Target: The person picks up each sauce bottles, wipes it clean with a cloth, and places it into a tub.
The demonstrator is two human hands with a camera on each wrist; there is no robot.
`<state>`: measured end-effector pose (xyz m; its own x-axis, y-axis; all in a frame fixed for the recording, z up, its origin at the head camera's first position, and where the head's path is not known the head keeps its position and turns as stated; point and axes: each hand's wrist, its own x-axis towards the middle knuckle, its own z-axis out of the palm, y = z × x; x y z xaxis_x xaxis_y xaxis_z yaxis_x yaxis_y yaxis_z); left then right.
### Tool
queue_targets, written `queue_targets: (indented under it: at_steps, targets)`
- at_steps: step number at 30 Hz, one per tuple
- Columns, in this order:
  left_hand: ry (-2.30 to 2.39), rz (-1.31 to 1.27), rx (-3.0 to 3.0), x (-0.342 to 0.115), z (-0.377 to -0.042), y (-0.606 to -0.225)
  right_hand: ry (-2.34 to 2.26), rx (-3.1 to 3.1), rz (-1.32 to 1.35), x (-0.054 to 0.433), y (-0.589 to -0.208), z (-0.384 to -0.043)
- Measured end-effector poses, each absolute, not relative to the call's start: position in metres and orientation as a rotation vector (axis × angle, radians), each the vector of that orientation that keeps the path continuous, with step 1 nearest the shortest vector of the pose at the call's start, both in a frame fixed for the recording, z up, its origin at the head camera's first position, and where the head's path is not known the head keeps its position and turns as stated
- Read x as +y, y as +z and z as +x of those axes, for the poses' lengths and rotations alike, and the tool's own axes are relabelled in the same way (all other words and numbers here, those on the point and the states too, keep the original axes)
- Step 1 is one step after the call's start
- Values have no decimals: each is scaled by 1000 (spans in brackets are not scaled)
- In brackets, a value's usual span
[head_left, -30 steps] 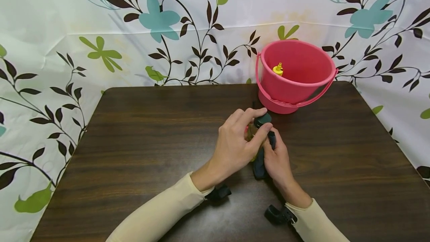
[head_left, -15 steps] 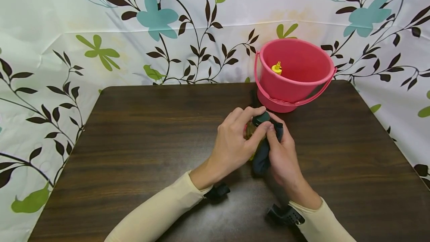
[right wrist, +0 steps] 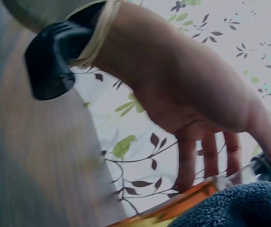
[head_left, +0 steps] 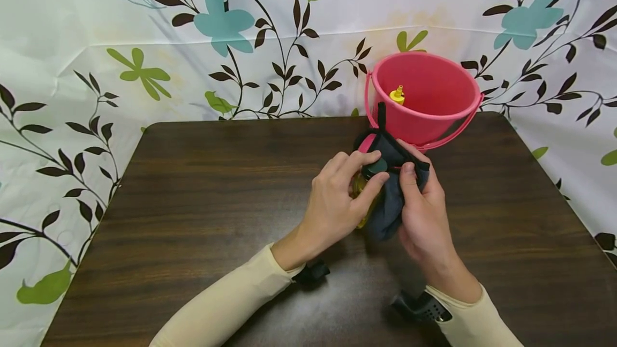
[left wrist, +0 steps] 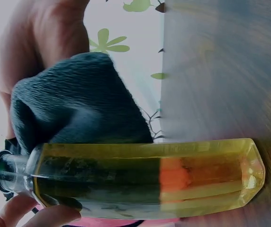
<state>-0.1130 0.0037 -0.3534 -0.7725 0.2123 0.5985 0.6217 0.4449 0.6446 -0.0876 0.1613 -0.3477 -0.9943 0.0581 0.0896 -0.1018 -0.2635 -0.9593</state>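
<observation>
My left hand [head_left: 332, 191] grips the dark green cap [head_left: 378, 166] and neck of a clear glass bottle of yellow oil [left wrist: 216, 177]. The bottle is upright, its base at the tabletop and an orange-red patch showing on it. In the head view it is mostly behind the left hand and the cloth. With thumb and fingers my right hand [head_left: 426, 213] pinches a dark blue cloth [head_left: 388, 208] with black edging, which hangs against the bottle's right side. Fuzzy fabric shows in both wrist views.
Right behind the hands stands a pink bucket [head_left: 419, 122] with its handle down, a yellow bottle nozzle [head_left: 397, 95] showing inside. A dark wood table [head_left: 231, 191] lies under everything, backed by a patterned white curtain [head_left: 313, 74].
My right hand has moved right and drawn the cloth out, so its black edge and loop now spread in front of the bucket. The left hand stays on the cap.
</observation>
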Motion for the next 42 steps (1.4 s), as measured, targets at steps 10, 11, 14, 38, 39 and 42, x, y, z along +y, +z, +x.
queue_targets:
  at_steps: [10,11,14,38,39,42]
  targets:
    - [-1264,-710,-2269,4,-115,-352,2463,-1700,114,168,-328,-88]
    - [-1265,-711,-2272,4,-115,-352,2465,-1696,113,169,-327,-88]
    - [-1268,-717,-2279,4,-114,-352,2461,-1697,110,170,-325,-86]
    - [-1268,-737,-2276,3,-119,-351,2301,-1701,61,184,-313,-85]
    - [-1270,-737,-2277,4,-119,-351,2289,-1716,48,184,-313,-85]
    - [-1273,-736,-2282,4,-118,-351,2260,-1774,18,182,-315,-84]
